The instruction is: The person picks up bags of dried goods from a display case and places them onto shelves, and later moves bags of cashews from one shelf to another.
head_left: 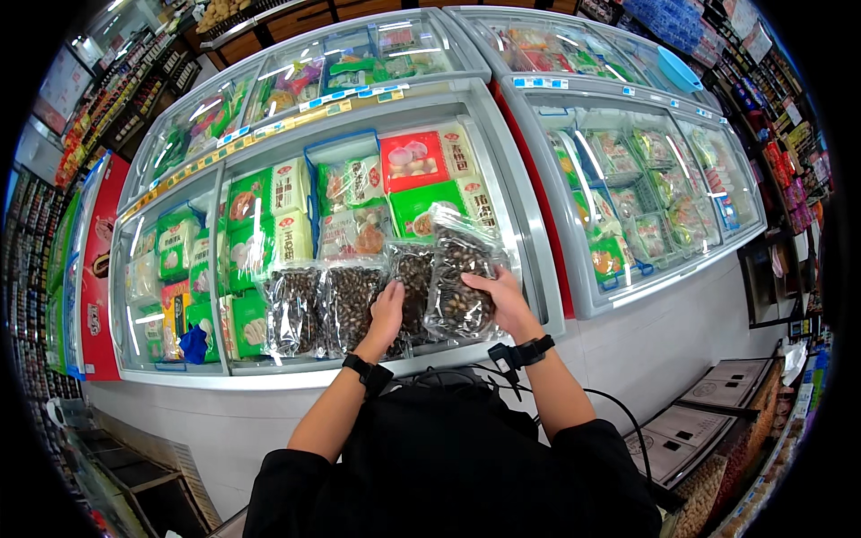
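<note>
My right hand [504,303] grips the right side of a clear plastic bag of small dark shellfish [461,285], its thumb across the front. This bag is tilted and partly overlaps a similar bag of shellfish [411,285] on its left. My left hand [387,312] is closed at the left edge of that overlapped bag; its fingers are partly hidden. Farther left, two more bags of dark shellfish, one at the far left [294,309] and one beside my left hand [350,300], stand side by side along the freezer's near edge.
The chest freezer [529,269] holds green, white and red food packs [413,160] behind the bags. A blue wire divider [311,193] stands among them. Its sliding glass lid [170,287] covers the left part. A second freezer [650,193] adjoins on the right. Black cables [619,408] hang near my right arm.
</note>
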{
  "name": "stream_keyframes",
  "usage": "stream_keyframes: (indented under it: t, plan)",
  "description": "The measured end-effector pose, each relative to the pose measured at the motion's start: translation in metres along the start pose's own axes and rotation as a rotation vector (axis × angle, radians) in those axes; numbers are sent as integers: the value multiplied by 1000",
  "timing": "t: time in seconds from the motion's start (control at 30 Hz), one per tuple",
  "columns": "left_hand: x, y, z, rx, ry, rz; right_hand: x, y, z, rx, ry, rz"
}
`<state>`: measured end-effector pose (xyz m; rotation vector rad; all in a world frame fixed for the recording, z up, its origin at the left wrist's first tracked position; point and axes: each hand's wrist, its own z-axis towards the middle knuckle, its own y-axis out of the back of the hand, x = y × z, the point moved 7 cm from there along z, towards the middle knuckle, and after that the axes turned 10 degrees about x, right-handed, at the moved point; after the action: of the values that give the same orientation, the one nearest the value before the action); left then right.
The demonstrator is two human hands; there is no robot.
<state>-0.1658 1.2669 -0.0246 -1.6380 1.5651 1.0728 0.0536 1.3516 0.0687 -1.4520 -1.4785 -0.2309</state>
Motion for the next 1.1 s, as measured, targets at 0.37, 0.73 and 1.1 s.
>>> stream_keyframes:
  t: [0.37,0.73,1.1]
  plan:
    - [-43,-7,-9,70,46,19,-88,7,76,13,46,-481]
    - [-46,-2,3,-63,79,-58,-75,-12,52,120,-61,-22]
    - [-61,-30,-42,469,169,-749,-30,-64,7,350,62,-316]
